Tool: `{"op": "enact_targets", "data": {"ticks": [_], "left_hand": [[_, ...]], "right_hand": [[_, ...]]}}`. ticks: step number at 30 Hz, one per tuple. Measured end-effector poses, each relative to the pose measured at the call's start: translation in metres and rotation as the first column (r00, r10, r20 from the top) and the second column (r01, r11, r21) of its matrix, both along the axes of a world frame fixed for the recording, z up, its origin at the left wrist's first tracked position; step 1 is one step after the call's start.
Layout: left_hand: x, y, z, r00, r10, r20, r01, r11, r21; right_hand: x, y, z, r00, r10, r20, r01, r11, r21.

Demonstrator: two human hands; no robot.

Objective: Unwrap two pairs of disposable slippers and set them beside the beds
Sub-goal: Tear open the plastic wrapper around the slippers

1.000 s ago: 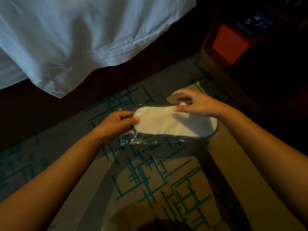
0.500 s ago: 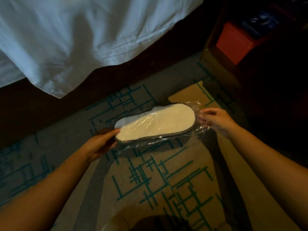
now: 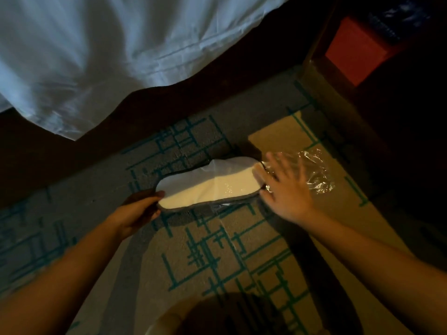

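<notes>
A flat white pair of disposable slippers [image 3: 208,187] with a grey sole edge is held level above the carpet. My left hand [image 3: 135,211] grips its left end, thumb on top. My right hand [image 3: 285,189] is at the slippers' right end, blurred, fingers spread, with the crumpled clear plastic wrapper [image 3: 314,172] bunched against it and trailing to the right. Most of the slippers are bare; a strip of plastic still clings under the right end.
A bed with a hanging white sheet [image 3: 96,56] and dark base [image 3: 72,160] lies ahead. A dark nightstand holding a red box [image 3: 355,49] stands at the upper right. Patterned tan and teal carpet [image 3: 217,257] covers the floor below.
The wrapper has slid off the slippers toward the right with my right hand, leaving the white surface uncovered. My left hand keeps its grip on the left end.
</notes>
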State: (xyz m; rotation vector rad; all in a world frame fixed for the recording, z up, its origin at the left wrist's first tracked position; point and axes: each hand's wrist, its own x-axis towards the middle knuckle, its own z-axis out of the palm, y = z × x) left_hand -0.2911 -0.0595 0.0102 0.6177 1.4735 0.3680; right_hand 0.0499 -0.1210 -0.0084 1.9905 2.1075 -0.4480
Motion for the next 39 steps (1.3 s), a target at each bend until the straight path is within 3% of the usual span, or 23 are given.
{"op": "enact_targets", "data": {"ticks": [3, 8, 11, 13, 17, 21, 24, 25, 26, 27, 28, 29, 30, 32, 34, 39], "left_hand": [[0.004, 0.001, -0.002, 1.0, 0.004, 0.011, -0.004, 1.0, 0.012], [0.014, 0.0, -0.005, 0.999, -0.025, 0.025, 0.025, 1.0, 0.011], [0.008, 0.006, -0.003, 0.999, -0.052, 0.006, 0.051, 0.996, 0.076], [-0.001, 0.011, 0.0, 1.0, -0.01, 0.029, 0.007, 0.995, 0.1], [-0.007, 0.012, 0.002, 0.976, 0.142, 0.165, -0.153, 0.987, 0.055], [-0.003, 0.002, -0.002, 0.974, 0.132, 0.186, -0.132, 0.991, -0.008], [0.012, -0.004, 0.0, 0.97, 0.15, 0.19, -0.144, 0.989, -0.042], [0.018, -0.006, 0.003, 0.963, 0.161, 0.215, -0.153, 0.987, -0.056], [0.023, -0.008, 0.005, 0.956, 0.158, 0.247, -0.145, 0.987, -0.068], [0.027, -0.011, 0.01, 0.944, 0.143, 0.299, -0.13, 0.989, -0.065], [0.029, -0.013, 0.01, 0.929, 0.128, 0.346, -0.118, 0.992, -0.051], [0.031, -0.015, 0.009, 0.926, 0.084, 0.368, -0.07, 0.996, -0.05], [0.033, -0.019, 0.008, 0.936, 0.031, 0.352, -0.014, 0.999, -0.052], [0.037, -0.027, 0.011, 0.953, -0.12, 0.279, 0.139, 0.989, -0.051], [0.037, -0.031, 0.012, 0.934, -0.213, 0.286, 0.247, 0.965, -0.091], [0.051, -0.01, 0.032, 0.871, -0.049, 0.489, 0.104, 0.991, -0.085]], "right_hand": [[-0.003, 0.005, -0.017, 0.999, 0.02, -0.047, -0.027, 0.987, -0.161], [0.038, -0.003, -0.027, 0.995, -0.093, -0.036, 0.084, 0.976, -0.202], [0.054, -0.018, -0.028, 0.966, -0.259, -0.01, 0.251, 0.946, -0.203], [0.067, -0.028, -0.025, 0.927, -0.371, 0.047, 0.372, 0.902, -0.217], [0.077, -0.046, -0.011, 0.861, -0.439, 0.256, 0.494, 0.842, -0.219], [0.062, -0.043, 0.021, 0.807, -0.508, 0.3, 0.552, 0.83, -0.079], [0.047, -0.03, 0.042, 0.825, -0.563, 0.048, 0.551, 0.82, 0.156], [0.037, -0.024, 0.047, 0.779, -0.605, -0.166, 0.626, 0.766, 0.148], [0.026, -0.018, 0.052, 0.606, -0.664, -0.437, 0.737, 0.675, -0.003], [0.012, -0.011, 0.058, 0.261, -0.711, -0.653, 0.772, 0.559, -0.301], [-0.003, -0.005, 0.061, -0.15, -0.715, -0.683, 0.642, 0.455, -0.617], [-0.016, 0.0, 0.061, -0.424, -0.707, -0.565, 0.437, 0.386, -0.812], [-0.027, 0.005, 0.058, -0.555, -0.69, -0.465, 0.28, 0.371, -0.885], [-0.045, 0.019, 0.052, -0.6, -0.65, -0.466, 0.225, 0.421, -0.879], [-0.056, 0.033, 0.048, -0.54, -0.645, -0.54, 0.328, 0.43, -0.841], [-0.07, 0.038, 0.052, -0.45, -0.747, -0.489, 0.104, 0.499, -0.86]]}}
